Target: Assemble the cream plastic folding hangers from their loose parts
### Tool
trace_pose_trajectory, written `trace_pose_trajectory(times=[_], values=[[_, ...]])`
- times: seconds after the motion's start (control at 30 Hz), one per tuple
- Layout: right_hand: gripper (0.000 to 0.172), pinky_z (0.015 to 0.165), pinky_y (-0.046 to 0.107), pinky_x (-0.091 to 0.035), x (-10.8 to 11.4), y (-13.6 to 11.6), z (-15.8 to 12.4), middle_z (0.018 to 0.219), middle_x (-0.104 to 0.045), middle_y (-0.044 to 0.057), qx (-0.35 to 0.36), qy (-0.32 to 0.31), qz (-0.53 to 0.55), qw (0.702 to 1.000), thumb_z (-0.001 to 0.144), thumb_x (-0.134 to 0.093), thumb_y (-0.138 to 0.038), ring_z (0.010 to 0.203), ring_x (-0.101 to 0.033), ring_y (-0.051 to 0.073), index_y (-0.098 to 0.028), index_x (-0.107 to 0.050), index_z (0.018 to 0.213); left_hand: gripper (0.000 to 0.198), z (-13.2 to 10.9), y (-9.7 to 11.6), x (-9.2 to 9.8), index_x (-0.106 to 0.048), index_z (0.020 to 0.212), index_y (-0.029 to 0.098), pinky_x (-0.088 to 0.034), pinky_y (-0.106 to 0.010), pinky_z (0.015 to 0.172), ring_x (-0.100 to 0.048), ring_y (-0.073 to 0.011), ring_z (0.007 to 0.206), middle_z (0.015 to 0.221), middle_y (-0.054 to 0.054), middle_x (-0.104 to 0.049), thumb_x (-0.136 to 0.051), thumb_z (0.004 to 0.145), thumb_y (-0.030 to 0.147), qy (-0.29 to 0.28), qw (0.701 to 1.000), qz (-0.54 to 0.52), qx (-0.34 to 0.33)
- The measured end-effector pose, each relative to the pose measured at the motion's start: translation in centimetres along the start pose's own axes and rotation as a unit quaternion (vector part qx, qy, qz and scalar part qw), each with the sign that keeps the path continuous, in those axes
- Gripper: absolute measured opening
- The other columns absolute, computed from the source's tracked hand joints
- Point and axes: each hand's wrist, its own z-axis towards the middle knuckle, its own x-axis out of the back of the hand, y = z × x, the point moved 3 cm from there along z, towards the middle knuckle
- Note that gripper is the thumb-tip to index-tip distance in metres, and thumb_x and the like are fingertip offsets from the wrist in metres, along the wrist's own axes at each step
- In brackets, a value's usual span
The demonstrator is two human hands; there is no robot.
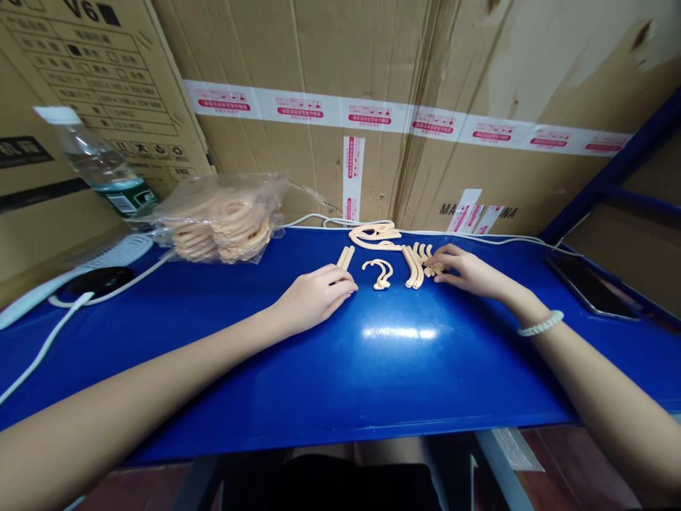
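Several flat tan puzzle pieces lie on a blue table (372,369) near its back edge: two straight sticks (345,256), a hook-shaped piece (379,272), long curved strips (413,266) and a larger curved outline (375,235). My left hand (315,297) rests on the table with fingers curled loosely, fingertips touching the near end of the straight sticks. My right hand (468,273) lies beside the curved strips, its fingertips pinched on small tan pieces (435,269).
A clear plastic bag of more tan pieces (223,221) sits at the back left, next to a water bottle (101,167). A white cable (58,323) and white device (114,252) lie at left. A dark phone (590,286) lies at right. Cardboard boxes (372,106) stand behind the table.
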Motion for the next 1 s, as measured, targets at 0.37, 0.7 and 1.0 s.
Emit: trace_pose_trajectory(times=[0.37,0.7,1.0], values=[[0.038,0.082,0.042,-0.055,1.4,1.2,-0.6,0.106,-0.064,0.014,-0.020,0.031,-0.014,0.999,0.084,-0.069,-0.045,0.090,-0.065,0.026,-0.019,-0.073,0.111,0.022,-0.2,-0.8,-0.3,-0.070,0.106,0.018,-0.057,-0.034,0.085,-0.065,-0.0207,0.100,0.106,-0.007,-0.072,-0.048,0.101,0.019,0.005,0.999,0.039,0.008],[0.023,0.091,0.043,-0.053,-0.7,-6.9,0.5,0.109,-0.069,0.013,0.088,0.008,-0.047,0.995,0.097,-0.056,-0.030,0.103,-0.065,0.028,-0.019,-0.072,0.108,0.022,-0.2,-1.0,-0.6,-0.070,0.106,0.015,-0.058,-0.038,0.089,-0.066,-0.0230,0.102,0.107,-0.009,-0.072,-0.050,0.100,0.019,0.017,0.999,0.041,0.024],[0.028,0.092,0.051,-0.055,-1.6,-6.1,0.6,0.113,-0.069,0.017,0.080,0.057,-0.086,0.991,0.098,-0.053,-0.028,0.105,-0.065,0.031,-0.015,-0.070,0.115,0.023,-0.2,-0.8,-0.6,-0.070,0.108,0.015,-0.060,-0.037,0.087,-0.067,-0.0228,0.102,0.108,-0.009,-0.072,-0.048,0.100,0.017,0.019,0.998,0.056,0.014]])
